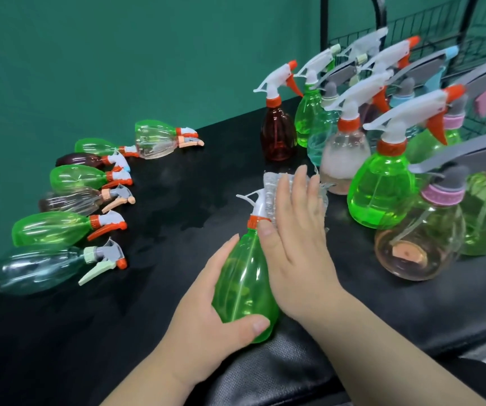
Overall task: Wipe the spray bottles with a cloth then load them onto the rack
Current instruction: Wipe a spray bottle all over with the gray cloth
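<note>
Hiding nozzle of bottle (244, 285): cloth (271, 191), right hand (297, 244).

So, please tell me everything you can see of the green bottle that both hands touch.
The green bottle looks like clear green plastic, pear-shaped, with an orange collar and a white trigger head. It is tilted, head pointing away, over the black table. The left hand grips its body; the right hand presses a pale cloth against its head.
</note>
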